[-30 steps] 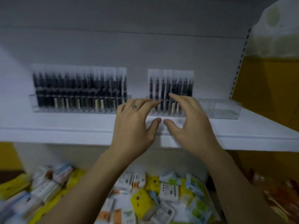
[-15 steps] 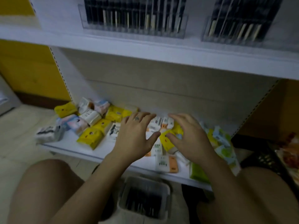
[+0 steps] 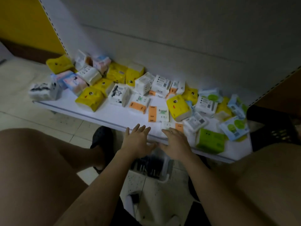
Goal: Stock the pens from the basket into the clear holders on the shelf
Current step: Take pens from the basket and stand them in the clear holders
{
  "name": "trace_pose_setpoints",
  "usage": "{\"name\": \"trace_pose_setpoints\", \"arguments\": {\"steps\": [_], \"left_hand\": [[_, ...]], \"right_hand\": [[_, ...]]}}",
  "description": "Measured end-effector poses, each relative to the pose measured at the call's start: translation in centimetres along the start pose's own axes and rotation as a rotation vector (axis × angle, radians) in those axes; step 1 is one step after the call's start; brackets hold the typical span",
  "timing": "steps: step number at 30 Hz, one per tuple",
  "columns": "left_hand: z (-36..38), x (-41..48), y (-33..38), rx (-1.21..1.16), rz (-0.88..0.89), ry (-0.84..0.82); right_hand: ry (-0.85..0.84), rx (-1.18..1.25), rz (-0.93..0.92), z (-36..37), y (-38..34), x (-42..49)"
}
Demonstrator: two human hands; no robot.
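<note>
A white basket [image 3: 164,177] stands on the floor between my knees, with dark pens [image 3: 146,167] lying inside it. My left hand [image 3: 137,141] and my right hand [image 3: 176,143] hover side by side just above the basket's far end, palms down, fingers straight and spread, holding nothing. Both hands overlap the front edge of the low shelf. The clear holders and the upper shelf are out of view.
The low white shelf [image 3: 114,114] carries several scattered tissue packs, such as a yellow pack [image 3: 178,107] and a green pack [image 3: 210,141]. A dark perforated crate [image 3: 273,128] sits at the right. My shoe [image 3: 101,137] rests on the tiled floor.
My view has swung down from the upper shelf with the holders to the floor. Both hands have dropped from the holder's front to just above the basket, still empty.
</note>
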State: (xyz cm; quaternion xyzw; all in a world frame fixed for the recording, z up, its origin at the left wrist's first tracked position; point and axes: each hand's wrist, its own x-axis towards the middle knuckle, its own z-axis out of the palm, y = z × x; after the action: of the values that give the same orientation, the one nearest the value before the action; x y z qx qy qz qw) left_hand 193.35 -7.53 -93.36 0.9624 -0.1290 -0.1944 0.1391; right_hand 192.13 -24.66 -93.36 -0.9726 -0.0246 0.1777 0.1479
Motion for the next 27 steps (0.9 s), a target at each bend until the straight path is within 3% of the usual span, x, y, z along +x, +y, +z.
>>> {"name": "trace_pose_setpoints", "arguments": {"steps": [7, 13, 21, 27], "left_hand": [[4.2, 1.7, -2.3, -0.072, -0.054, -0.123], [9.5, 3.8, -5.4, -0.216, -0.207, -0.297], [17.5, 4.3, -6.2, -0.281, -0.221, -0.564], [20.4, 6.5, -6.6, -0.309, -0.264, -0.617]], "right_hand": [[-0.378, 0.121, 0.077, 6.3, 1.9, 0.2], [-0.523, 0.228, 0.192, 8.4, 3.8, 1.0], [-0.516, 0.356, 0.269, 10.4, 4.1, 3.2], [-0.490, 0.452, 0.362, 12.5, 2.4, 2.9]]}}
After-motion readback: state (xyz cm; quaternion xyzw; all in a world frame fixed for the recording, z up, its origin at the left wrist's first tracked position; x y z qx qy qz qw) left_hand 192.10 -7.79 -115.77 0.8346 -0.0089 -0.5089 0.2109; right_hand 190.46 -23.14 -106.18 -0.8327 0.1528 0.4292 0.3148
